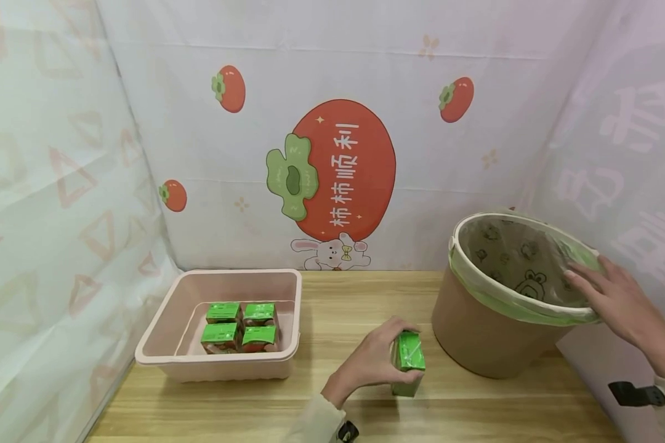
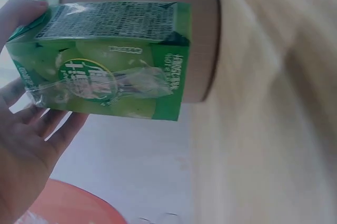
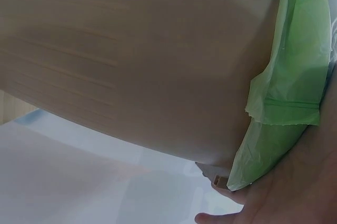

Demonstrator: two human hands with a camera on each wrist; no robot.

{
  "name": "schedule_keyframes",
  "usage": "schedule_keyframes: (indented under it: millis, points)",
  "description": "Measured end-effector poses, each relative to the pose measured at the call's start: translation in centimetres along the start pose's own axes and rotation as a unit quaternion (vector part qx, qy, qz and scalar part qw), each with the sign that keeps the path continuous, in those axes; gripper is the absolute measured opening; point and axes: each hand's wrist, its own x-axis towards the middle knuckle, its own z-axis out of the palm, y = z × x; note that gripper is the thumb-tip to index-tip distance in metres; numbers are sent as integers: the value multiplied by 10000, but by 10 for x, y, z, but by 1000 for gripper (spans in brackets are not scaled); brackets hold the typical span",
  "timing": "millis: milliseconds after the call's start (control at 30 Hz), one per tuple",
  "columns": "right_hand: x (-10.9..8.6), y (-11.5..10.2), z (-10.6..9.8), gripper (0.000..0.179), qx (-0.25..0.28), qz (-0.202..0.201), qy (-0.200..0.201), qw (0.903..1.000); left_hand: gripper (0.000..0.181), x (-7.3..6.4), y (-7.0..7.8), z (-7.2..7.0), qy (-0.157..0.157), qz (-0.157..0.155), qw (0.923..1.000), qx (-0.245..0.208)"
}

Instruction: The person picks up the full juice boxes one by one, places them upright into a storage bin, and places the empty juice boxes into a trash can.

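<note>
My left hand (image 1: 374,357) holds a green juice box (image 1: 410,352) upright near the table's front, with thumb and fingers on opposite sides. In the left wrist view, clear tape or film shows on the side of that juice box (image 2: 100,79). My right hand (image 1: 623,301) grips the right rim of a brown trash bin (image 1: 487,341), some digits over the opening and others outside. A green bag (image 3: 295,61) lines the bin and folds over its rim. On the left, a pink plastic basin (image 1: 227,366) contains several green-topped juice boxes (image 1: 221,332), grouped in two rows.
The wood-grain table (image 1: 332,307) runs between basin and bin. Behind it hangs a white cloth backdrop (image 1: 332,67) with persimmon prints, and cloth walls enclose the left and right sides. The bin stands close to the right wall.
</note>
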Motion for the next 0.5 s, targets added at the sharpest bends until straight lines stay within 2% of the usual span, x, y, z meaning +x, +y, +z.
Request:
schedule_keyframes:
  millis: [233,367,500]
  points:
    - [5,5,6,66,-9,-86,40,10000,68,39,19,-24,183,167,9997,-75]
    - [3,10,8,65,-34,-145,148,9998,69,70,36,-34,203,434,9986,-205]
    - [3,11,10,66,-35,-140,159,9998,68,102,53,-44,346,671,9971,-1]
